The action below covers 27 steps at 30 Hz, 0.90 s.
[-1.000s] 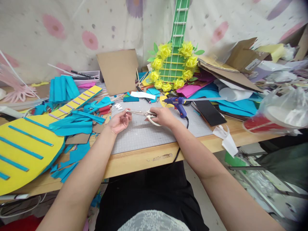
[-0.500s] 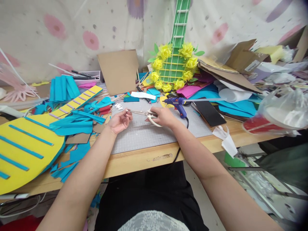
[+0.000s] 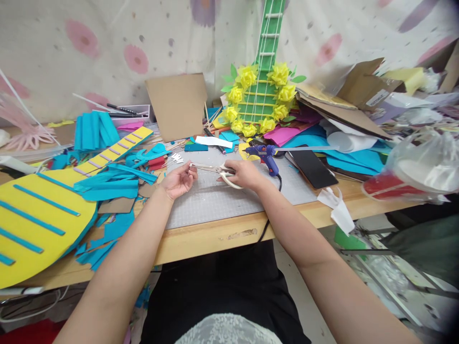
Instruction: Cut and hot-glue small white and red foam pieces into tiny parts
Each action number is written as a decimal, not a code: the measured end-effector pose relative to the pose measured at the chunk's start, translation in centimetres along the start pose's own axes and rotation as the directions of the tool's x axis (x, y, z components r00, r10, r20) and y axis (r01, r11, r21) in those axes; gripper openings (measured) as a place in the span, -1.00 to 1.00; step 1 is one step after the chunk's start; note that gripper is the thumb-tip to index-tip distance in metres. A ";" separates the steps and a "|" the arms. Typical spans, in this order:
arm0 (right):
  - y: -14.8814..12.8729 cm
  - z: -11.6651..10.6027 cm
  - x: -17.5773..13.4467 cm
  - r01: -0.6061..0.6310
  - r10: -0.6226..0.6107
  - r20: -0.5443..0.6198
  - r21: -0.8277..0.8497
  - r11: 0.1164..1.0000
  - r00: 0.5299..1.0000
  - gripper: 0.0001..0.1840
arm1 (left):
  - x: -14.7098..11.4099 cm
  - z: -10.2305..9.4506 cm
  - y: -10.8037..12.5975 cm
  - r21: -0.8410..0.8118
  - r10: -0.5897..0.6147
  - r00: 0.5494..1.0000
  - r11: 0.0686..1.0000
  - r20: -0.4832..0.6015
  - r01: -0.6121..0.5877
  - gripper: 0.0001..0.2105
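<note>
My right hand [image 3: 244,174] is closed around the white handles of a pair of scissors [image 3: 228,179]. The blades point left and their tips reach the fingertips of my left hand [image 3: 180,180]. That hand is pinched at thumb and forefinger on a tiny whitish piece, too small to name. Both hands are above the grey cutting mat [image 3: 211,205]. Just beyond my left hand lie several short white strips [image 3: 177,157]. A blue hot glue gun [image 3: 264,156] with a clear glue stick rests to the right of my right hand.
A yellow guitar-shaped cutout [image 3: 46,224] and blue paper scraps [image 3: 111,184] cover the left side. Behind stands a green guitar shape with yellow flowers [image 3: 257,102]. A phone [image 3: 311,167], piled paper and a bagged red-and-white tub [image 3: 405,177] are at the right.
The scissor blades appear slightly more parted at my left fingertips. Both hands stay in nearly the same place.
</note>
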State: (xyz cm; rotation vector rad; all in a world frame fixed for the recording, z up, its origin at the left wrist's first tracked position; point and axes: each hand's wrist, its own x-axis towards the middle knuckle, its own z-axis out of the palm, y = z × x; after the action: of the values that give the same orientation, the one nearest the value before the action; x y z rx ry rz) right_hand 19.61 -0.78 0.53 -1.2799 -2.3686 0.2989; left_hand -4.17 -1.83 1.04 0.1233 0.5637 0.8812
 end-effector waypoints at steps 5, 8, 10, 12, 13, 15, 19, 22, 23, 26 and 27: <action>0.1 -0.3 0.0 0.010 -0.010 0.013 -0.012 1.000 1.000 -0.64 | 0.0 0.1 0.0 -0.002 -0.011 1.000 1.000 -0.020 0.011 -0.73; 0.1 -0.3 0.0 0.011 -0.011 0.005 -0.037 0.999 1.000 -0.63 | 0.0 0.1 0.0 -0.006 -0.012 1.000 1.000 -0.029 0.011 -0.73; 0.1 -0.3 -0.1 0.013 -0.014 -0.009 -0.052 0.999 1.000 -0.63 | 0.1 0.1 0.0 -0.011 -0.013 0.999 1.000 -0.031 0.013 -0.73; 0.1 -0.3 -0.1 0.016 -0.017 -0.018 -0.056 0.998 1.000 -0.62 | 0.1 0.0 0.0 -0.017 -0.016 0.999 1.000 -0.030 0.016 -0.73; 0.1 -0.3 -0.1 0.018 -0.019 -0.018 -0.051 0.999 1.000 -0.62 | 0.1 0.0 0.0 -0.019 -0.018 0.999 1.000 -0.027 0.017 -0.73; 0.1 -0.3 -0.1 0.022 -0.023 -0.008 -0.031 0.999 1.000 -0.61 | 0.1 0.0 0.0 -0.022 -0.018 1.000 1.000 -0.024 0.018 -0.73; 0.0 -0.5 -0.1 0.006 -0.007 0.019 0.022 1.000 1.000 -0.62 | 0.1 -0.1 0.1 -0.033 -0.028 0.999 0.999 -0.023 0.027 -0.75; -0.1 -0.7 -0.1 -0.005 0.004 0.033 0.029 1.000 0.999 -0.64 | 0.1 0.1 0.0 -0.044 -0.035 0.999 0.998 -0.021 0.035 -0.75; -0.2 -0.7 -0.1 -0.006 0.005 0.040 0.026 1.000 0.999 -0.65 | 0.0 0.1 0.0 -0.043 -0.031 0.999 0.999 -0.023 0.030 -0.75; -0.3 -0.7 -0.1 0.000 -0.001 0.055 0.019 1.000 0.998 -0.66 | 0.0 0.3 0.0 -0.027 -0.014 0.999 1.000 -0.039 0.013 -0.74; -0.3 -0.7 -0.1 0.003 -0.004 0.056 0.016 1.000 0.998 -0.66 | -0.1 0.4 0.0 -0.019 -0.013 0.999 1.000 -0.042 0.012 -0.74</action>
State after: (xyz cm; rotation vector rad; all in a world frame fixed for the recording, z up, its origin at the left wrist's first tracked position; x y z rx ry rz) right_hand 19.73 -1.06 1.21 -1.2760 -2.4095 0.3566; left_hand -3.98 -1.84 1.39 0.0839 0.5948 0.8786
